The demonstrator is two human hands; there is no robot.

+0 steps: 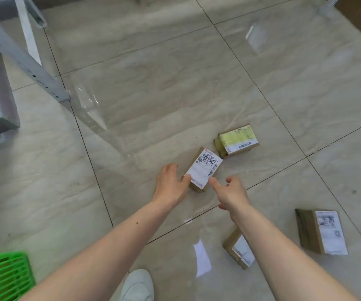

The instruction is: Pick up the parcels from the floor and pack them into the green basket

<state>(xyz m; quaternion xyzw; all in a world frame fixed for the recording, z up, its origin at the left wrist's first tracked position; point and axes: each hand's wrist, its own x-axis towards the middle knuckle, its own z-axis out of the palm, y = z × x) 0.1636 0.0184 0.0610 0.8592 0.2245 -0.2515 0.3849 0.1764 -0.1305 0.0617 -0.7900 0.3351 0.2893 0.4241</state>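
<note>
Head view: my green basket point(5, 276) is cut off at the lower left. My forearm hides part of one parcel point(240, 250). Four lie on the floor point(153, 94) (labels unreadable). My left hand point(170, 183) touches the middle parcel point(203, 169); my right hand point(231, 194) hovers spread beside it.

Green basket point(3, 276) cut off at left edge; near parcel point(239, 250) partly behind right forearm — labels illegible.
</note>
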